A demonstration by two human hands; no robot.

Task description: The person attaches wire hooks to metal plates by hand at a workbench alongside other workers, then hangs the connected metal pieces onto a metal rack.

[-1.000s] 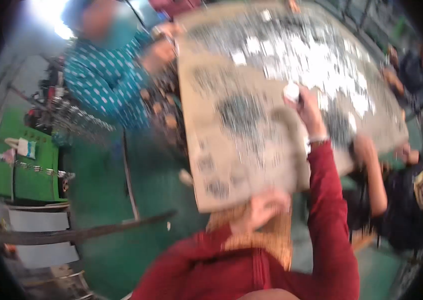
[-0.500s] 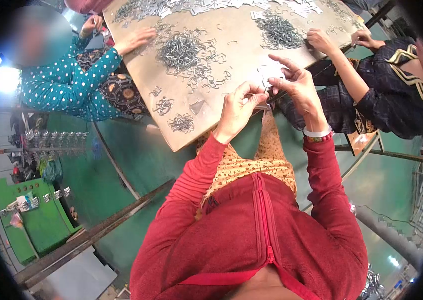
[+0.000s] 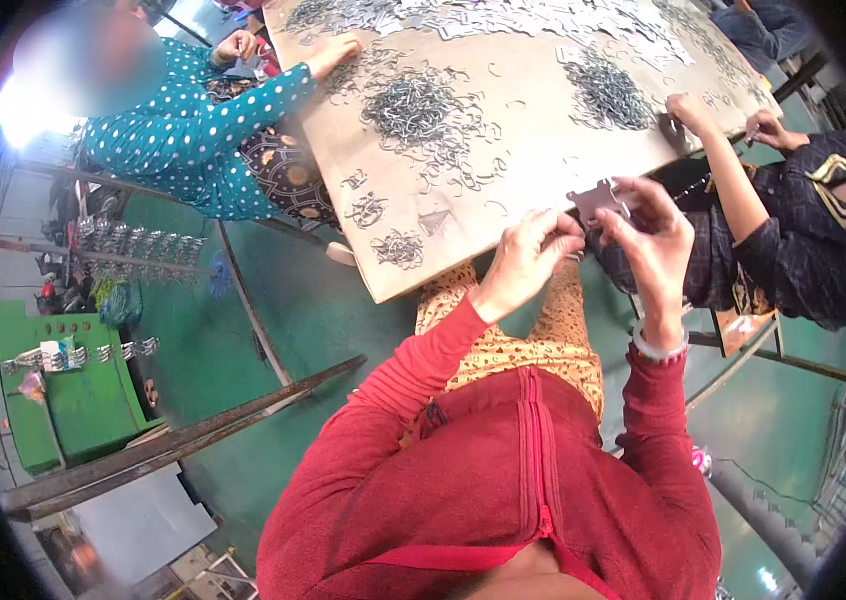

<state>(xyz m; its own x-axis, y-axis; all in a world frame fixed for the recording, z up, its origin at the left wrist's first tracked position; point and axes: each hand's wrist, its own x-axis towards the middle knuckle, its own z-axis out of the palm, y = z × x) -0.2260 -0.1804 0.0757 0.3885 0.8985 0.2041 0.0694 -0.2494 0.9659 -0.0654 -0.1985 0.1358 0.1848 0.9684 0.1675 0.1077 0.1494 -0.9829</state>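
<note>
My right hand (image 3: 658, 238) grips a flat, notched metal plate (image 3: 593, 200) between thumb and fingers, just past the table's near edge. Left of it, my left hand (image 3: 531, 262) is closed in a pinch, its fingertips close to the plate's lower edge. Whatever lies in that pinch is too small or hidden to name. On the table (image 3: 528, 150) beyond my hands is a loose pile of small bent metal hooks (image 3: 408, 108). A second pile of hooks (image 3: 611, 95) lies farther right.
Small clusters of hooks (image 3: 399, 249) lie near the table corner. Flat metal plates (image 3: 503, 15) cover the far side. A person in a dotted sleeve (image 3: 253, 105) sits left, another in a dark top (image 3: 808, 230) right. A metal rail (image 3: 243, 425) crosses the floor at left.
The view has shifted, so the table appears farther right. Both my hands have come nearer my body. The plate in my right hand has tilted and now shows a darker face.
</note>
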